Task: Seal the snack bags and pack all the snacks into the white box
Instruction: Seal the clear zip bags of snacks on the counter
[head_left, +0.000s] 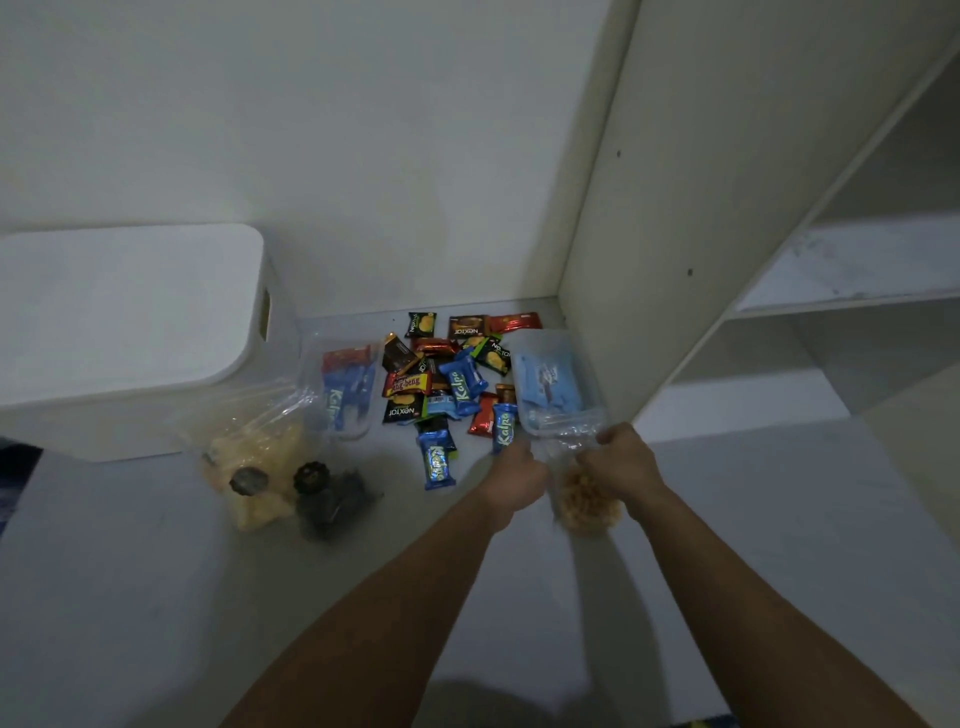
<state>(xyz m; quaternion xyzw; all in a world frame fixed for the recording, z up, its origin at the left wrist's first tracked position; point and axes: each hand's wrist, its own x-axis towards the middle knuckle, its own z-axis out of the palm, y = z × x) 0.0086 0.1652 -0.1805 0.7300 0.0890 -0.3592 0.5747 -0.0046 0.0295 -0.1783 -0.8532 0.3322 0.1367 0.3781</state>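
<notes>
Both hands, left (519, 475) and right (621, 462), pinching clear snack bag (584, 499) top edge, bare floor (779, 519) rightward.

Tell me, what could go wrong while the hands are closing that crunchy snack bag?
1. Both hands, left hand and right hand, pinch the top of the clear bag of brown snacks; pressing lower down might crush them.
2. The Kalpa bar lies right beside the left hand, so a nudge may push it away.
3. The white box looks closed, so packing may stall until its lid comes off.
</notes>
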